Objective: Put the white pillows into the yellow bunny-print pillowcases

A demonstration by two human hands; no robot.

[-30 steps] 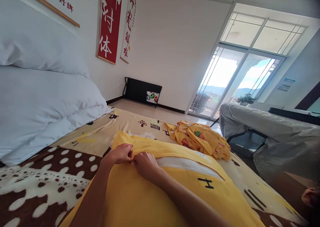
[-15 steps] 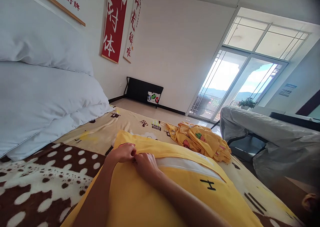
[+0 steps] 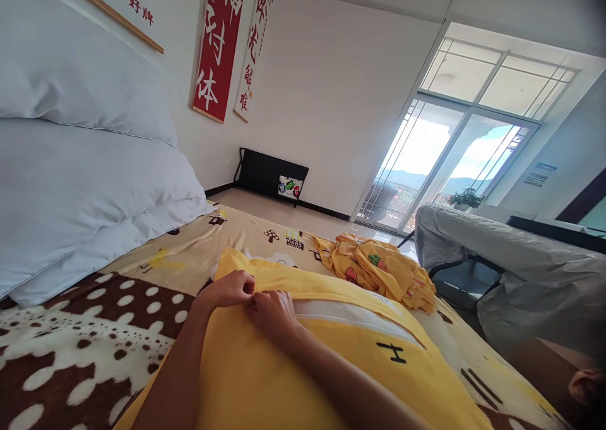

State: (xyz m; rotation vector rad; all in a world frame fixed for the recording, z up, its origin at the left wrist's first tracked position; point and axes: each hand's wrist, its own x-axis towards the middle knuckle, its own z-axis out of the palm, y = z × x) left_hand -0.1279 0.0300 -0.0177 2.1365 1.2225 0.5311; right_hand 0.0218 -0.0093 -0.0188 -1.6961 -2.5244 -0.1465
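Cushion cover (image 3: 246, 373) filled, but not fully closed

The yellow cushion cover is laid across the lower centre of the frame, on a patterned blanket (image 3: 142, 297). White filling (image 3: 341, 310) is already enclosed, so the stuffing step can be judged done. At the left end of the opening, the cover's edge appears to be pinched by both the left hand (image 3: 231, 289) and the right hand (image 3: 274, 315), each grip closed on it; whether a fastener is also held is hidden by the fingers. Right of centre, the opening is left gaping and the filling is exposed, so most of the closing seems undone. Near the right of centre, crumpled yellow cloth (image 3: 379, 266) is left loose; white pillows (image 3: 89, 177) are stacked at the left.
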